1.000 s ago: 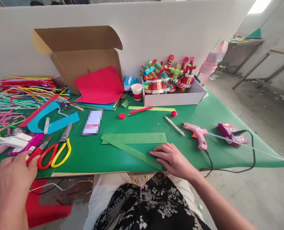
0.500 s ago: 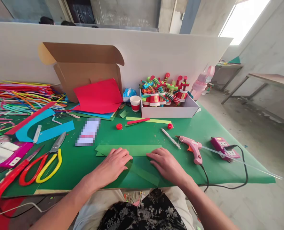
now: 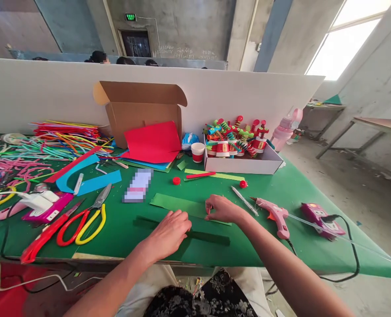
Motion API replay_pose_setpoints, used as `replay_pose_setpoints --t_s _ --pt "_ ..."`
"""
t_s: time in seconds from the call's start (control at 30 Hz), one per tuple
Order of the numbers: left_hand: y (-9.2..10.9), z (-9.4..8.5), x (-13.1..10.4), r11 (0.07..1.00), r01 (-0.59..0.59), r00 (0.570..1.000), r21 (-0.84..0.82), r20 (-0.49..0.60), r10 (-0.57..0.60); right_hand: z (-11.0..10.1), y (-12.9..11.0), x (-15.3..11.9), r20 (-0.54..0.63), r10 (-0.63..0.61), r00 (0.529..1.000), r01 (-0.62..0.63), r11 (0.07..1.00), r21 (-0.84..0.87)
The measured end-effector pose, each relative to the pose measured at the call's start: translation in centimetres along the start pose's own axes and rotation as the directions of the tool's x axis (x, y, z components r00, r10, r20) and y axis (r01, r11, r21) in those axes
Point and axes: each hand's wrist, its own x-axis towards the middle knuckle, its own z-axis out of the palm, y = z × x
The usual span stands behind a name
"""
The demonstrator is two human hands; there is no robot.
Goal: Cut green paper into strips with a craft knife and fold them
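Note:
My left hand is closed on a dark green paper strip near the front of the table; the strip sticks out on both sides of the fingers. Behind it lies a lighter green paper strip, its right part passing under my right hand. The fingers of that hand are curled, with the tips at the lighter strip. To the right of my right hand are a white pen and a pink glue gun. Red-and-yellow-handled scissors lie to my left.
A white box of cup figures stands at the back, beside a paper cup. Red paper sheets lean in a cardboard box. Pipe cleaners are heaped at left. A cabled power strip lies at right.
My left hand has lifted the dark green strip off and drawn it toward the table's front edge. My right hand's fingers have curled in at the lighter strip. The view has tilted up and turned left.

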Motion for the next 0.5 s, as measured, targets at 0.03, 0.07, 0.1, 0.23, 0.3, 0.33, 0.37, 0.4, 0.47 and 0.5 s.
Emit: replay_pose_setpoints --t_s 0.03,0.07,0.1,0.23,0.3,0.33,0.37,0.4,0.47,0.5 --pt "0.1 0.2 -0.2 1.000 0.009 1.000 0.000 -0.017 -0.009 0.0 0.0 0.0 -0.007 0.000 1.000 0.000 1.000 -0.002" --pt "0.2 0.4 -0.3 1.000 0.021 0.999 -0.002 -0.030 -0.022 0.1 -0.1 0.0 -0.023 0.004 1.000 -0.004 1.000 -0.009" --pt "0.4 0.5 -0.4 0.999 0.033 0.999 -0.005 -0.038 -0.033 0.0 -0.2 -0.1 -0.044 0.008 0.999 -0.009 1.000 -0.021" --pt "1.0 0.9 -0.8 0.997 0.083 0.995 0.006 -0.057 -0.083 -0.2 -0.8 -0.3 -0.069 0.006 0.998 -0.011 0.997 -0.074" --pt "1.2 1.1 -0.8 0.994 0.104 0.992 0.012 -0.072 -0.103 -0.3 -1.2 -0.3 -0.047 0.008 0.999 -0.011 0.997 -0.079" --pt "1.2 1.2 -0.8 0.994 0.113 0.990 0.010 -0.086 -0.112 -0.4 -1.4 -0.3 -0.040 0.010 0.999 -0.014 0.997 -0.080" --pt "1.3 1.4 -0.8 0.993 0.118 0.988 0.008 -0.103 -0.117 -0.4 -1.5 -0.4 -0.036 0.014 0.999 -0.017 0.997 -0.081" --pt "1.3 1.7 -0.8 0.993 0.121 0.985 0.007 -0.127 -0.120 -0.5 -1.7 -0.4 -0.033 0.017 0.999 -0.020 0.996 -0.085" --pt "1.4 2.4 -0.7 0.992 0.122 0.974 0.018 -0.196 -0.116 -0.5 -1.8 -0.4 -0.030 0.023 0.999 -0.025 0.995 -0.092" --pt "1.4 2.8 -0.7 0.993 0.118 0.965 0.032 -0.241 -0.107 -0.5 -1.9 -0.5 -0.031 0.026 0.999 -0.029 0.995 -0.095"
